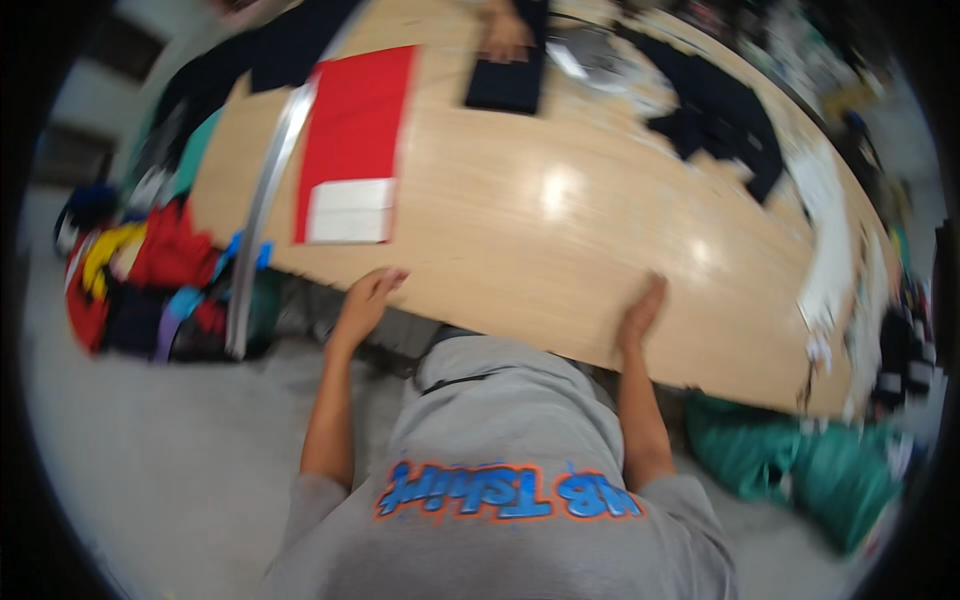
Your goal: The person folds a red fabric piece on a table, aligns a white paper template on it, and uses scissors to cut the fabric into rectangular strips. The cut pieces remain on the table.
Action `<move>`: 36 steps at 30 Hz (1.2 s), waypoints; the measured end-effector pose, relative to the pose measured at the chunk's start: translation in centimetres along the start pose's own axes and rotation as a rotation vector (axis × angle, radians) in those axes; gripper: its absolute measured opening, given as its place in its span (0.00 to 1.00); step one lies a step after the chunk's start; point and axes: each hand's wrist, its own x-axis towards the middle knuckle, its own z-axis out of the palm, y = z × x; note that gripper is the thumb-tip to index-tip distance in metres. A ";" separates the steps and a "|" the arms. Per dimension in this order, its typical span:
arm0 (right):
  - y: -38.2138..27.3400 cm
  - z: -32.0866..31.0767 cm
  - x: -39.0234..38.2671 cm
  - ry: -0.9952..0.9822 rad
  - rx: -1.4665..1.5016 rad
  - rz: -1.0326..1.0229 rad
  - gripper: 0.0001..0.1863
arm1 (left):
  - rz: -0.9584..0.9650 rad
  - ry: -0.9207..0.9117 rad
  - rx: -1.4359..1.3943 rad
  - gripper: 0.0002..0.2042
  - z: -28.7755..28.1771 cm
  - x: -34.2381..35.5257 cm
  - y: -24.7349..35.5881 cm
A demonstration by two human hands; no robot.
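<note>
At the near edge of the wooden table (520,220), my left hand (368,298) has its fingers apart and holds nothing. A red fabric piece (352,115) lies just beyond it, with a white rectangle (350,210) on its lower part, and a long metal straightedge (268,190) lies to its left, reaching past the edge. My right hand (642,308), blurred, is over the tabletop near the same edge, fingers extended and empty.
A co-worker's hand (505,38) rests on folded dark cloth (504,85) across the table. Dark fabric (720,110) and white scraps (822,230) lie rightward. Piled colored cloth (170,255) is at left; a green bag (790,470) is on the floor at right.
</note>
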 end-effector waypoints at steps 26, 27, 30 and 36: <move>-34.5 9.3 -7.1 -0.449 0.292 0.321 0.16 | 0.079 0.458 0.608 0.32 -7.0 12.4 -13.9; -34.9 9.4 -6.8 -0.454 0.301 0.344 0.16 | 0.076 0.465 0.600 0.32 -7.0 12.4 -13.8; -35.8 9.8 -6.2 -0.462 0.345 0.402 0.16 | 0.067 0.496 0.583 0.32 -6.9 12.6 -13.8; -36.5 10.7 -5.8 -0.512 0.341 0.444 0.16 | 0.038 0.675 0.495 0.35 -7.3 12.3 -13.5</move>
